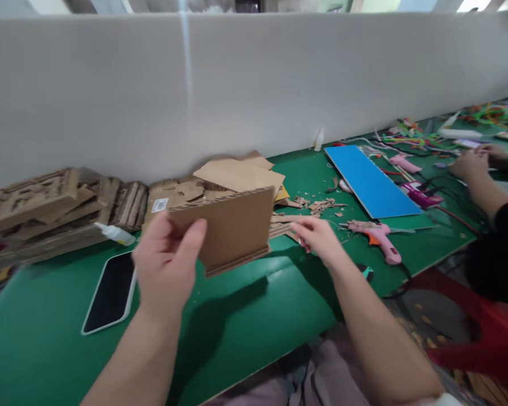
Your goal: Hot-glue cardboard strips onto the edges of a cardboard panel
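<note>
My left hand point(167, 256) grips a flat brown cardboard panel point(237, 225) by its left side, thumb on the near face. The panel is raised above the table, with corrugation showing along its top edge and a folded or layered strip along its bottom. To its right, my right hand point(317, 234) has its fingers pinched at the ends of thin cardboard strips point(280, 228). Those strips run partly out of sight behind the panel. Just right of that hand, a pink glue gun point(376, 234) with an orange trigger lies on the table.
The green table point(237, 332) holds stacked cardboard pieces point(46, 208), loose sheets point(237, 173), and cardboard scraps point(322, 206). A phone point(110, 293) and a white glue bottle point(115, 233) lie left. A blue board point(370, 180) lies right, near another person's hands point(474, 160).
</note>
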`<state>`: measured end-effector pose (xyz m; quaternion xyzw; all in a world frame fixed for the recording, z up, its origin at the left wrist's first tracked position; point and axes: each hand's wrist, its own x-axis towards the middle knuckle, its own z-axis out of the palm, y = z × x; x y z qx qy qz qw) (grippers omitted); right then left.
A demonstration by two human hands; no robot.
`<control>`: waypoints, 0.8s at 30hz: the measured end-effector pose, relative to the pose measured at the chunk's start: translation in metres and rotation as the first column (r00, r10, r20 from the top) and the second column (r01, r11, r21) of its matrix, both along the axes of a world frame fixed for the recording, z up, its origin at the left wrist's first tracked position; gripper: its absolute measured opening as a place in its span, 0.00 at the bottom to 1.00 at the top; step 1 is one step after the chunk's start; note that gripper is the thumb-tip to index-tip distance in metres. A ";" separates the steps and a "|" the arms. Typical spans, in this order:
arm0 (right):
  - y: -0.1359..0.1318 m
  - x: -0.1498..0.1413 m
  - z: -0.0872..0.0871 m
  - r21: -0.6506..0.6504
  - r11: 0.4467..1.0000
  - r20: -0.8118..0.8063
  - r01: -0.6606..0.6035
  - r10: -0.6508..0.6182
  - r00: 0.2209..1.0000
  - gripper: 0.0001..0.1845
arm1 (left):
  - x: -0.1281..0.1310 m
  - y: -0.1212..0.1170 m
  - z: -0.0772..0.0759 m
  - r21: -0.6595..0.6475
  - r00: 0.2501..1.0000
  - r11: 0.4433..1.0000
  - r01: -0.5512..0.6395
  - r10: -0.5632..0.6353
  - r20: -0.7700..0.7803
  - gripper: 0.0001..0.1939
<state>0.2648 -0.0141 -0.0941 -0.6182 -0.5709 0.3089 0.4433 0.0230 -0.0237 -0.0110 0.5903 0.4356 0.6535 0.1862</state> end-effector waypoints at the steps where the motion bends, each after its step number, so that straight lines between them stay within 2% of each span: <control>1: 0.002 -0.005 -0.005 -0.022 1.000 0.063 -0.010 0.012 0.998 0.14 | -0.002 0.002 0.000 0.081 0.999 0.997 0.000 -0.004 0.054 0.05; 3: 0.004 -0.011 -0.010 -0.027 0.999 0.186 0.030 -0.024 0.982 0.10 | -0.003 0.004 0.000 0.141 0.993 0.990 0.023 -0.038 0.108 0.07; 6: -0.002 0.004 -0.003 0.015 0.991 0.336 0.135 -0.132 0.933 0.13 | -0.005 0.004 -0.001 0.060 0.999 0.998 0.008 -0.010 0.044 0.08; 8: -0.015 0.034 0.003 0.066 0.972 0.413 0.227 -0.234 0.880 0.14 | -0.006 0.001 -0.001 0.062 0.998 0.996 -0.057 0.056 0.010 0.07; 10: -0.036 0.073 0.004 0.157 0.917 0.473 0.366 -0.395 0.788 0.17 | -0.008 -0.002 0.001 0.082 0.994 0.991 -0.108 0.105 0.037 0.08; 11: -0.048 0.093 0.002 0.198 0.878 0.499 0.436 -0.473 0.726 0.19 | -0.009 -0.003 0.002 0.083 0.993 0.990 -0.112 0.108 0.057 0.08; 13: -0.073 0.127 -0.010 0.253 0.827 0.551 0.502 -0.550 0.628 0.21 | -0.009 -0.004 0.003 0.061 0.994 0.994 -0.088 0.084 0.065 0.10; 16: -0.105 0.154 -0.037 0.277 0.816 0.621 0.508 -0.556 0.553 0.21 | -0.010 -0.004 0.002 0.040 0.999 0.998 -0.042 0.041 0.010 0.10; 19: -0.119 0.158 -0.059 0.302 0.818 0.664 0.489 -0.549 0.508 0.19 | -0.010 -0.003 0.001 0.052 1.000 0.999 0.012 -0.011 -0.017 0.10; 24: -0.117 0.154 -0.071 0.348 0.828 0.711 0.440 -0.539 0.452 0.19 | -0.010 -0.004 0.002 0.027 0.998 0.998 0.050 -0.049 -0.034 0.11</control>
